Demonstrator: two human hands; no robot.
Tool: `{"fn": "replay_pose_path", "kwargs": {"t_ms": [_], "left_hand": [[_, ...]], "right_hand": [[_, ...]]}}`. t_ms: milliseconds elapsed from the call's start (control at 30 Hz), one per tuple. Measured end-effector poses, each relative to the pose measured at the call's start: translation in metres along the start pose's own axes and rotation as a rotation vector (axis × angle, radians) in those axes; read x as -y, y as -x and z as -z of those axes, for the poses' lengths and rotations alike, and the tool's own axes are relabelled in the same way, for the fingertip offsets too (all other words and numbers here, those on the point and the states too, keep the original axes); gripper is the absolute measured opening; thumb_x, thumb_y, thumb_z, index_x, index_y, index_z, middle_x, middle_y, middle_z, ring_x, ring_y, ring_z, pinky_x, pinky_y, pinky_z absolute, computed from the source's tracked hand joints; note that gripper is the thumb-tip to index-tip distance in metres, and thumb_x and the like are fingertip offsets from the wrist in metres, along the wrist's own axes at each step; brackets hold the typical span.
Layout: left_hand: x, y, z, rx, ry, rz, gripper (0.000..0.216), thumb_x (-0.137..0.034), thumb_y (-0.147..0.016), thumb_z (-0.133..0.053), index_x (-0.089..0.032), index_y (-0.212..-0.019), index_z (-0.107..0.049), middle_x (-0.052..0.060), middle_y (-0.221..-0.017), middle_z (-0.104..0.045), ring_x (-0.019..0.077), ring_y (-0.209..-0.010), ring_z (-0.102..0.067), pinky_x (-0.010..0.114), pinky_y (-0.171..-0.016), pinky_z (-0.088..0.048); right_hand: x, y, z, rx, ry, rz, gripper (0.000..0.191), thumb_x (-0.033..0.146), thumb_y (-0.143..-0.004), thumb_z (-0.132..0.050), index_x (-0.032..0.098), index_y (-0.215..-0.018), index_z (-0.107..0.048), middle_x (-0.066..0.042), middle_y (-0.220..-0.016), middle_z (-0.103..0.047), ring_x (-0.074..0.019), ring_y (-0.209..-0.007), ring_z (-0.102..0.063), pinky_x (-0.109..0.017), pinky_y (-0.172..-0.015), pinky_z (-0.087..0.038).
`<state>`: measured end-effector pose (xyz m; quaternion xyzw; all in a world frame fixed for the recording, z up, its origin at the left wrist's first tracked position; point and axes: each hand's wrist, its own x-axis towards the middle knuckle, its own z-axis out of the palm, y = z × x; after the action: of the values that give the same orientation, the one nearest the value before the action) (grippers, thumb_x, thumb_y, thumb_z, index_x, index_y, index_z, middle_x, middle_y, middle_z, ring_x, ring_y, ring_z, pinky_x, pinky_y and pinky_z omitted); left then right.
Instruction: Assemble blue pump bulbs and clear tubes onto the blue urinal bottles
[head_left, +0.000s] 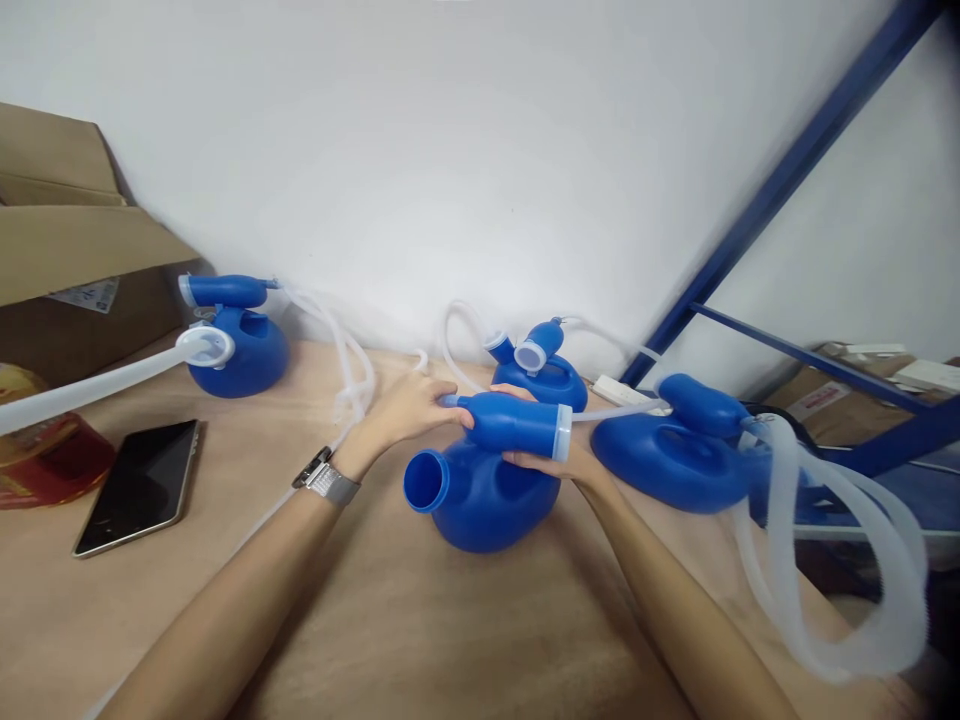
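Note:
Near the middle of the table a blue plastic urinal bottle (487, 510) stands with its round mouth open toward the left. Above its handle lies a blue urinal cup (510, 422) with a pale rim facing right. My right hand (559, 465) wraps around that cup from the right, thumb in front and fingers behind. At the cup's narrow left end, my left hand (420, 408) pinches the nozzle with thumb and fingers. A metal-strap watch (330, 480) is on my left wrist. Whether a tube is joined to the nozzle is hidden by my fingers.
Similar blue urinals with cups and clear hoses stand at the left (244, 355), behind (562, 385) and right (667, 465). A phone (142, 485), a red container (56, 465) and a cardboard box (75, 255) are on the left. A blue metal frame (780, 190) rises at right.

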<state>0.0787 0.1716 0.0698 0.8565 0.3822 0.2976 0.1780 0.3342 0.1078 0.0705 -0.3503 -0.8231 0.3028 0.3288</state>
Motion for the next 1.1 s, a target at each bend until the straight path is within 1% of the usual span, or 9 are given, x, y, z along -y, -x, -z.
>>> {"fn": "replay_pose_path", "kwargs": {"t_ms": [100, 200, 267, 333, 400, 500, 667, 867, 1100], "left_hand": [[-0.005, 0.001, 0.007, 0.032, -0.002, -0.037, 0.065, -0.075, -0.086, -0.066, -0.02, -0.057, -0.046, -0.003, -0.053, -0.045, 0.0145, -0.057, -0.04, 0.032, -0.061, -0.023], [-0.014, 0.004, 0.019, 0.125, 0.062, -0.107, 0.057, -0.075, -0.089, -0.063, -0.02, -0.075, -0.066, -0.001, -0.067, -0.063, 0.0165, -0.065, -0.053, 0.03, -0.064, -0.034], [-0.023, 0.007, 0.029, 0.155, 0.073, -0.204, 0.052, -0.071, -0.091, -0.064, -0.021, -0.097, -0.075, 0.003, -0.091, -0.075, 0.0212, -0.084, -0.065, 0.032, -0.079, -0.046], [-0.035, 0.01, 0.038, 0.175, 0.033, -0.274, 0.05, -0.066, -0.092, -0.068, -0.022, -0.114, -0.075, 0.006, -0.113, -0.077, 0.0261, -0.105, -0.068, 0.039, -0.1, -0.046], [-0.044, 0.014, 0.044, 0.222, 0.0, -0.246, 0.049, -0.061, -0.093, -0.068, -0.021, -0.123, -0.072, 0.007, -0.119, -0.077, 0.0274, -0.107, -0.069, 0.042, -0.103, -0.047], [-0.049, 0.017, 0.042, 0.31, 0.034, -0.162, 0.052, -0.055, -0.097, -0.065, -0.018, -0.134, -0.066, 0.009, -0.116, -0.076, 0.0254, -0.096, -0.07, 0.036, -0.087, -0.053], [-0.039, 0.015, 0.026, 0.309, 0.061, -0.145, 0.062, -0.062, -0.098, -0.06, -0.019, -0.142, -0.059, 0.011, -0.118, -0.074, 0.0271, -0.098, -0.07, 0.035, -0.083, -0.051], [-0.032, 0.01, 0.017, 0.297, -0.008, -0.161, 0.075, -0.074, -0.089, -0.066, -0.022, -0.143, -0.064, 0.005, -0.092, -0.075, 0.0238, -0.08, -0.067, 0.029, -0.072, -0.045], [-0.013, 0.013, 0.015, 0.123, 0.03, -0.078, 0.081, -0.076, -0.073, -0.079, -0.025, -0.136, -0.073, -0.001, -0.073, -0.068, 0.017, -0.066, -0.059, 0.026, -0.065, -0.039]], "right_hand": [[-0.001, 0.001, 0.001, 0.004, -0.017, 0.006, 0.077, 0.055, -0.088, -0.076, 0.035, -0.156, -0.047, -0.007, -0.15, -0.062, -0.0346, -0.153, -0.044, -0.058, -0.127, -0.04], [-0.008, 0.004, 0.004, 0.016, 0.007, 0.018, 0.074, 0.043, -0.084, -0.081, 0.033, -0.152, -0.054, -0.007, -0.154, -0.059, -0.0365, -0.15, -0.049, -0.053, -0.124, -0.045], [-0.014, 0.006, 0.007, 0.025, 0.029, 0.04, 0.075, 0.036, -0.081, -0.083, 0.031, -0.151, -0.057, -0.008, -0.157, -0.056, -0.0379, -0.147, -0.052, -0.05, -0.121, -0.049], [-0.019, 0.006, 0.009, 0.012, 0.05, 0.071, 0.079, 0.031, -0.078, -0.085, 0.03, -0.152, -0.056, -0.009, -0.158, -0.055, -0.0389, -0.145, -0.054, -0.05, -0.12, -0.049], [-0.023, 0.006, 0.01, -0.002, 0.056, 0.096, 0.085, 0.03, -0.077, -0.085, 0.031, -0.155, -0.052, -0.009, -0.157, -0.056, -0.0387, -0.144, -0.055, -0.051, -0.119, -0.049], [-0.026, 0.006, 0.01, 0.007, 0.054, 0.114, 0.09, 0.03, -0.078, -0.084, 0.035, -0.159, -0.044, -0.007, -0.158, -0.055, -0.0369, -0.141, -0.059, -0.051, -0.117, -0.051], [-0.027, 0.006, 0.01, 0.025, -0.048, 0.132, 0.084, 0.034, -0.082, -0.083, 0.037, -0.157, -0.044, -0.005, -0.158, -0.055, -0.0336, -0.142, -0.058, -0.052, -0.117, -0.053], [-0.028, 0.01, 0.008, -0.001, -0.087, 0.132, 0.08, 0.04, -0.082, -0.083, 0.037, -0.153, -0.048, -0.004, -0.156, -0.057, -0.033, -0.144, -0.057, -0.053, -0.12, -0.05], [-0.015, 0.011, 0.001, -0.025, -0.065, 0.09, 0.084, 0.041, -0.084, -0.083, 0.035, -0.157, -0.042, -0.006, -0.161, -0.053, -0.0328, -0.15, -0.05, -0.051, -0.127, -0.041]]}}
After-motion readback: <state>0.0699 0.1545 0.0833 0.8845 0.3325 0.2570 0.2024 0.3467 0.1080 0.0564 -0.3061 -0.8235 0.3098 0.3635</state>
